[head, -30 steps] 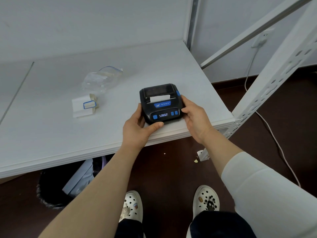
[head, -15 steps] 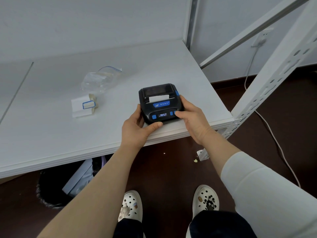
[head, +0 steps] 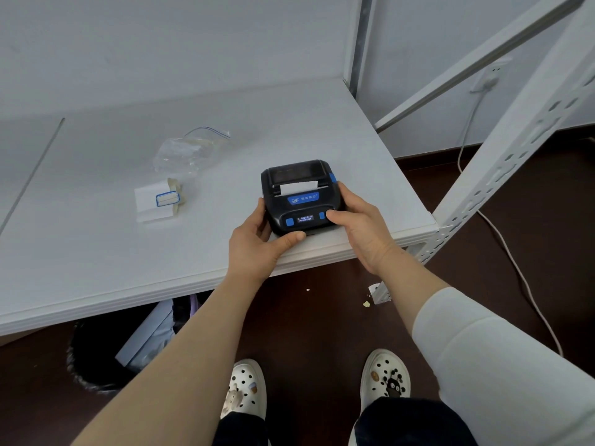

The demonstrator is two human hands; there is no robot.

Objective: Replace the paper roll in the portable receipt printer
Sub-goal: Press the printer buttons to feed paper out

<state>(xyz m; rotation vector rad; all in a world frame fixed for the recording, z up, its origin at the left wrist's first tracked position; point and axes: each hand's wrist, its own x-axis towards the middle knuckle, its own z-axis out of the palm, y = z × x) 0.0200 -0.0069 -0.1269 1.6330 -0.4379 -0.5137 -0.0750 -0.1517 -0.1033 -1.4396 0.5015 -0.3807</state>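
A black portable receipt printer with blue buttons sits near the front edge of the white table. Its lid is closed and a short strip of white paper sticks out of the slot. My left hand grips the printer's left side, with the thumb along its front edge. My right hand holds the right side, and its thumb lies on the blue buttons at the right of the lit display. To the left lies a flattened white paper strip with a blue-edged label.
A crumpled clear zip bag lies behind the paper strip. A white perforated shelf post stands at the table's right corner. A cable runs from a wall socket over the dark floor. A black bin is under the table.
My right thumb has slid from the printer's right side onto the blue buttons on its front panel. The printer and my left hand have stayed where they were.
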